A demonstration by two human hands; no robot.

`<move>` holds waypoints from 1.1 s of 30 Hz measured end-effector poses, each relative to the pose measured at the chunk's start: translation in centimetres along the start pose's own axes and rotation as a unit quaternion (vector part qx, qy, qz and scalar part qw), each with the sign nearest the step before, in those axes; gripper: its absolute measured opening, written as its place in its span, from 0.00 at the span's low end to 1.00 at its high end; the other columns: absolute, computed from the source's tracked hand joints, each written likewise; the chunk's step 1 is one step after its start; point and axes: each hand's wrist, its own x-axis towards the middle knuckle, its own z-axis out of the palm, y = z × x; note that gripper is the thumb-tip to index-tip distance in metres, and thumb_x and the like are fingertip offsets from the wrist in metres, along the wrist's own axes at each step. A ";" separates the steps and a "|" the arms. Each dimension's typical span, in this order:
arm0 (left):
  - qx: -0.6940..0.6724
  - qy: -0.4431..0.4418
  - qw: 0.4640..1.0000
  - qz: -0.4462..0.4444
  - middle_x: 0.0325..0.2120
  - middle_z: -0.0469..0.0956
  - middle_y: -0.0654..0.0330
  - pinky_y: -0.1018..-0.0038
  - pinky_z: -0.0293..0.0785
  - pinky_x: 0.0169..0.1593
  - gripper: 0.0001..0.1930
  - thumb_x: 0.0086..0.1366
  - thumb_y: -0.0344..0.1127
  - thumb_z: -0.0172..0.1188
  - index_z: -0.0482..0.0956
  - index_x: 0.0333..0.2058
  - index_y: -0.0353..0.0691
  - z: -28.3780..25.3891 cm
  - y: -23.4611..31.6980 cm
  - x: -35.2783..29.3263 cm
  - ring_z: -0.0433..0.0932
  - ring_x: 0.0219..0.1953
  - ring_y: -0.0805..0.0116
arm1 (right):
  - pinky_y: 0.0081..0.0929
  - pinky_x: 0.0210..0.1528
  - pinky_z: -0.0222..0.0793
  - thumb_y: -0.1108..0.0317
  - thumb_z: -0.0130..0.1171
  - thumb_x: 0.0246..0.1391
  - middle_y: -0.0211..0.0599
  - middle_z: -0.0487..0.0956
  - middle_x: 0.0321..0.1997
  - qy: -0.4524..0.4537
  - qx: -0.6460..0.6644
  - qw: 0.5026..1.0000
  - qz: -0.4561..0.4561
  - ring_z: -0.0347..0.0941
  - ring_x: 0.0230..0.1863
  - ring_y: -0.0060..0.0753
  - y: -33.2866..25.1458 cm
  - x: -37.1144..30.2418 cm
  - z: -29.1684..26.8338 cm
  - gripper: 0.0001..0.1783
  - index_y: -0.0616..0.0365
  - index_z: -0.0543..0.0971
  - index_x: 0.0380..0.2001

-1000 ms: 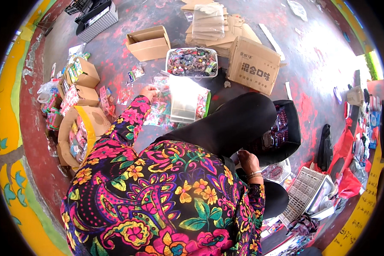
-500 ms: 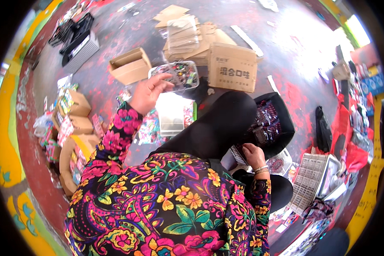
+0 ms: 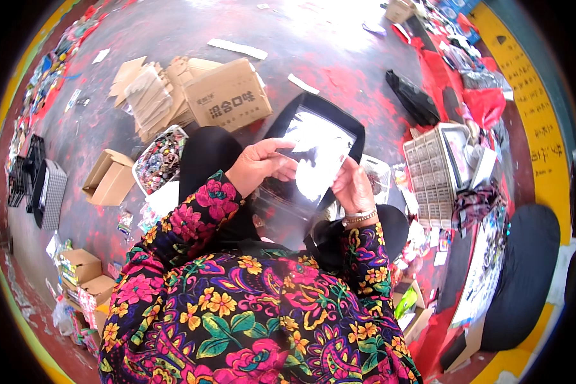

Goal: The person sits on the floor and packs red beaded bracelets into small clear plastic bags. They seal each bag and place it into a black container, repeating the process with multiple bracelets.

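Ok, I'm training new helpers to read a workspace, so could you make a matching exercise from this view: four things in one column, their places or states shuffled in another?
Things
1. Clear plastic piece
2. White tub
3. Large printed cardboard box
4. Lattice-sided basket

Places or states
A. Right next to a pile of flattened cardboard
B. On the floor, to the right of the right hand
C. Held between the left hand and the right hand
D. Filled with small mixed-colour items

Right pairs
1-C; 2-D; 3-A; 4-B
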 end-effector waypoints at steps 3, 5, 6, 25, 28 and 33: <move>-0.027 0.028 0.999 -0.034 0.38 0.78 0.52 0.76 0.73 0.42 0.15 0.64 0.27 0.46 0.67 0.50 0.39 -0.8 -3.1 1.3 0.78 0.37 0.69 | 0.29 0.49 0.67 0.49 0.50 0.56 0.49 0.76 0.44 0.054 -0.031 0.998 0.024 0.73 0.46 0.37 -0.2 -0.1 -1.1 0.32 0.68 0.65 0.52; -0.014 0.031 0.998 -0.053 0.38 0.78 0.52 0.76 0.73 0.41 0.14 0.64 0.27 0.47 0.67 0.49 0.39 -1.0 -3.8 1.4 0.78 0.37 0.69 | 0.23 0.41 0.70 0.62 0.51 0.58 0.46 0.78 0.41 0.136 -0.030 0.989 0.044 0.76 0.40 0.33 -0.2 0.2 -0.3 0.21 0.67 0.70 0.48; 0.004 0.025 0.998 -0.062 0.38 0.78 0.52 0.77 0.73 0.41 0.13 0.64 0.28 0.48 0.67 0.48 0.38 -0.7 -3.6 1.5 0.78 0.37 0.69 | 0.22 0.40 0.70 0.64 0.52 0.57 0.45 0.78 0.39 0.149 -0.048 0.986 0.055 0.76 0.39 0.32 0.0 0.1 -0.6 0.19 0.66 0.71 0.47; 0.004 0.066 0.995 -0.076 0.34 0.78 0.59 0.80 0.73 0.38 0.13 0.66 0.36 0.49 0.74 0.43 0.33 -0.9 -5.2 1.9 0.78 0.34 0.74 | 0.17 0.34 0.71 0.73 0.55 0.53 0.39 0.80 0.33 0.131 -0.129 0.968 0.171 0.77 0.33 0.28 3.1 0.8 -1.7 0.10 0.66 0.77 0.38; -0.033 0.085 0.994 -0.055 0.32 0.79 0.58 0.80 0.73 0.37 0.13 0.65 0.36 0.50 0.74 0.41 0.34 -1.1 -4.8 2.1 0.78 0.33 0.73 | 0.20 0.37 0.71 0.73 0.57 0.52 0.43 0.80 0.34 0.093 -0.117 0.968 0.201 0.78 0.35 0.31 2.9 0.8 -0.9 0.11 0.65 0.76 0.39; -0.105 0.166 0.980 -0.020 0.33 0.78 0.57 0.77 0.73 0.39 0.12 0.65 0.37 0.50 0.74 0.40 0.35 -1.3 -3.1 3.1 0.77 0.34 0.71 | 0.19 0.36 0.71 0.74 0.59 0.49 0.40 0.80 0.30 0.079 -0.121 0.961 0.237 0.78 0.34 0.29 4.5 0.7 -2.0 0.09 0.66 0.78 0.35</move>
